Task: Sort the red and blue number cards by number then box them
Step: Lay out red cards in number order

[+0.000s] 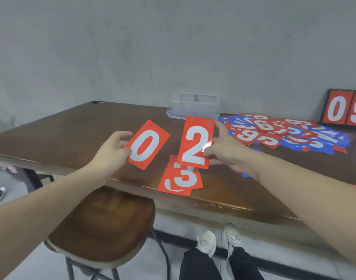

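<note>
The red 0 card (146, 145) is pinched at its edge by the left hand (112, 149) above the worktop (72, 128); the right hand (226, 150) pinches the red 2 card (196, 142) over a red 3 card (185, 176), loose cards (290, 132) and clear box (194, 106) beyond

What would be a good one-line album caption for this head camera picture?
Left hand holds a red 0 card, right hand a red 2 card, above a wooden table.

Bare grey wall (132, 47) behind; dark brown wooden table (72, 126) in the corner; round wooden stool (104, 225) on metal legs; pale floor (31, 265) below.
</note>
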